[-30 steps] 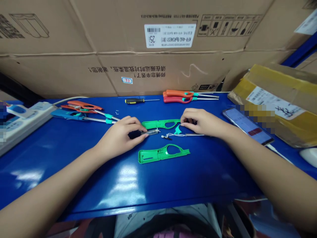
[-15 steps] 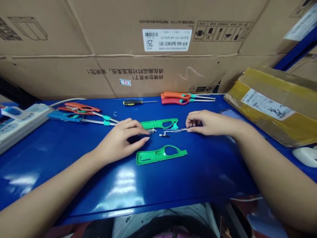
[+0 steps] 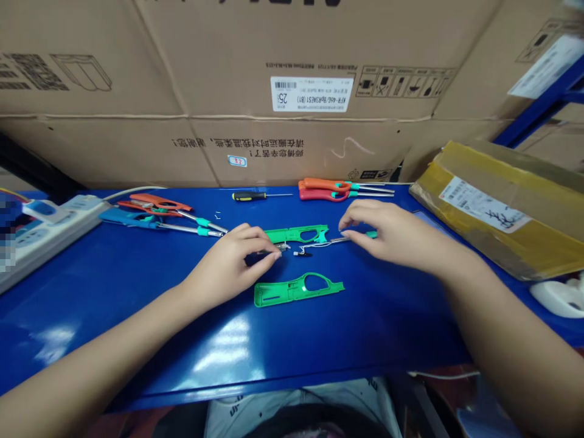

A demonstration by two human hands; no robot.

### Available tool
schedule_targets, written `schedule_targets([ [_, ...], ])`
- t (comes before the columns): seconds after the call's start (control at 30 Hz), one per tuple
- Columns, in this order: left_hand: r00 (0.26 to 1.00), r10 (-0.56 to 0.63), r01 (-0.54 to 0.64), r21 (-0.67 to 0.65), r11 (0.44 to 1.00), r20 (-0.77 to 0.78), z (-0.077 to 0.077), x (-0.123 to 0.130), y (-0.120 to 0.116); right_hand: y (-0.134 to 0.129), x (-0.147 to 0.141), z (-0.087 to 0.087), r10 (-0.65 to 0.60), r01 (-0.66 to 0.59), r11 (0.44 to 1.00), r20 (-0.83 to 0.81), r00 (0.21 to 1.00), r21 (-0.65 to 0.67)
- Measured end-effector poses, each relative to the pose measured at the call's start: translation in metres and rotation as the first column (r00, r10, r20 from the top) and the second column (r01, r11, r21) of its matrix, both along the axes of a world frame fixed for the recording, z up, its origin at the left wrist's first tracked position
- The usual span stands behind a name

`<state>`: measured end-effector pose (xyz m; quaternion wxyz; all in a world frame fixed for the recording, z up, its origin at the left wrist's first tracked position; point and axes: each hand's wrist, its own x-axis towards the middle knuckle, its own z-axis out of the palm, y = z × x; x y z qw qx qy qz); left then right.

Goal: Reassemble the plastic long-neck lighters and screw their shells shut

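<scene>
My left hand point(image 3: 235, 258) has its thumb and fingertips closed on the end of a small clear lighter tank point(image 3: 283, 247), which the fingers mostly cover. My right hand point(image 3: 387, 234) hovers over the metal lighter tube point(image 3: 338, 239), its thumb and fingers curved but apart, holding nothing. White wires and a small black part point(image 3: 303, 253) lie by the tube's left end. Just behind them rests one green lighter shell half point(image 3: 287, 235), with a teal trigger point(image 3: 322, 235) at its right end. Nearer to me lies the other green shell half point(image 3: 296, 291), hollow side up.
Orange and red lighters point(image 3: 323, 190) lie at the back beside a screwdriver point(image 3: 249, 196). Opened orange and blue lighters point(image 3: 132, 217) sit left, near a power strip point(image 3: 64, 225). A taped carton point(image 3: 497, 207) and a white object point(image 3: 559, 297) stand right. Large cardboard point(image 3: 228, 91) walls the back.
My right hand has let go of the metal tube and lifted slightly off it. My left thumb and fingers have come together at the tank. The whole view has shifted slightly.
</scene>
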<state>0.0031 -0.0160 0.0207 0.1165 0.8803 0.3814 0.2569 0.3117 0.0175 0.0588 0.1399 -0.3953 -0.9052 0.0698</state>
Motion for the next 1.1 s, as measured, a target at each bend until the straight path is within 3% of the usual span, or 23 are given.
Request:
schedule_targets([
  [0.13, 0.991, 0.024, -0.028, -0.030, 0.999, -0.132, 0.020, 0.010, -0.011, 0.006, -0.017, -0.019, -0.022, 0.008, 0.996, 0.163, 0.986, 0.091],
  [0.23, 0.987, 0.044, -0.052, -0.047, 0.998, -0.152, 0.025, 0.017, -0.014, 0.015, -0.020, -0.032, -0.042, 0.024, 0.994, 0.169, 0.985, 0.110],
  [0.57, 0.976, 0.112, -0.092, -0.108, 0.990, 0.187, -0.015, 0.021, -0.008, 0.021, -0.011, -0.042, -0.007, 0.005, 1.000, 0.064, 0.998, 0.028],
  [0.73, 0.936, 0.161, -0.131, -0.115, 0.985, 0.313, -0.013, 0.023, -0.011, 0.014, -0.009, -0.033, 0.027, -0.012, 0.990, -0.109, 0.994, 0.139],
  [0.83, 0.904, 0.233, -0.155, -0.233, 0.960, 0.359, -0.010, 0.026, -0.013, 0.001, -0.016, -0.026, 0.091, -0.047, 0.971, -0.183, 0.979, 0.233],
  [0.97, 0.857, 0.323, -0.126, -0.446, 0.886, 0.401, -0.007, 0.031, -0.019, -0.018, -0.033, -0.025, 0.182, -0.111, 0.919, -0.156, 0.971, 0.379],
  [1.1, 0.851, 0.328, -0.101, -0.485, 0.869, 0.410, -0.007, 0.033, -0.024, -0.026, -0.042, -0.029, 0.249, -0.168, 0.880, -0.130, 0.960, 0.443],
])
